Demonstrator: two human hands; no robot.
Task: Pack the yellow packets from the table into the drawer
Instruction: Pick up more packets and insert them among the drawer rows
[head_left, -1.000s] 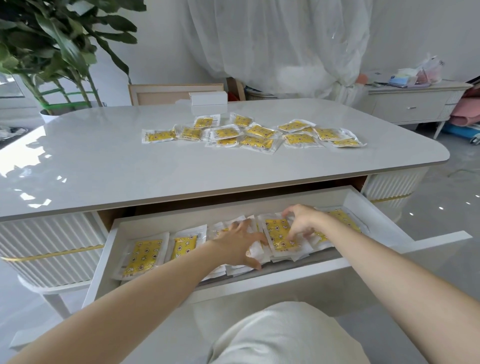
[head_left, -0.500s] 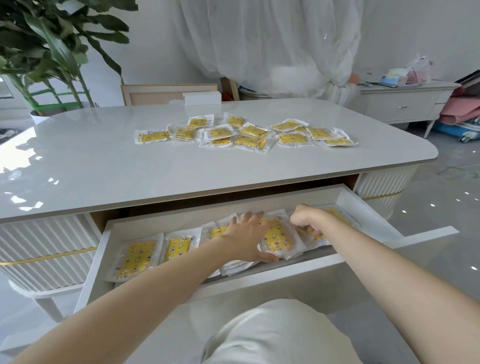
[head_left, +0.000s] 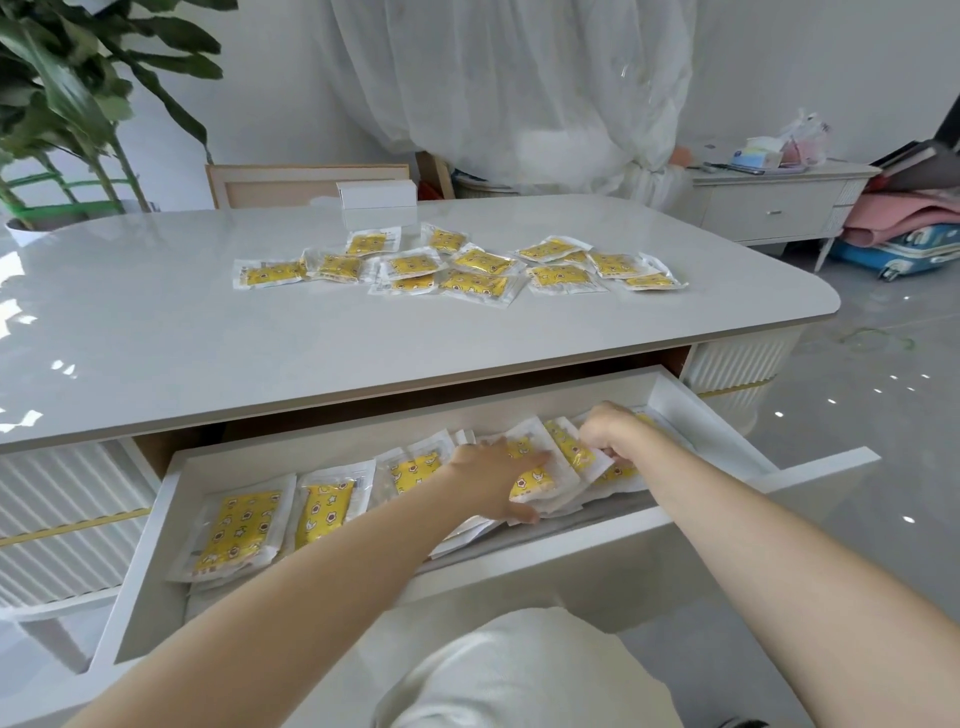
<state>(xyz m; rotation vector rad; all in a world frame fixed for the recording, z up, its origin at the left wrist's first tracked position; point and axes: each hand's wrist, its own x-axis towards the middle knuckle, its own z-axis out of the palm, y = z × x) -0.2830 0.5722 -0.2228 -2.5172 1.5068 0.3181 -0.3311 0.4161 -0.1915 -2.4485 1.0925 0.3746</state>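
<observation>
Several yellow packets in clear wrappers (head_left: 467, 267) lie scattered on the far middle of the white table (head_left: 156, 338). The open white drawer (head_left: 519, 556) below the table edge holds a row of more yellow packets (head_left: 239, 530), leaning and overlapping toward the right. My left hand (head_left: 493, 478) lies on the tilted packets in the middle of the row, fingers spread, thumb under their near edge. My right hand (head_left: 610, 431) is curled over the packets (head_left: 571, 449) at the drawer's right end, fingertips pinching one of them.
A small white box (head_left: 376, 195) stands at the table's far edge, a chair back (head_left: 291, 182) behind it. A potted plant (head_left: 67, 104) is at the far left. A white sideboard (head_left: 774, 208) and a blue suitcase (head_left: 904, 249) stand at the right. My lap (head_left: 519, 675) is below the drawer.
Both hands have shifted right along the row in the drawer. The packets under them have tipped from flat to leaning toward the right end.
</observation>
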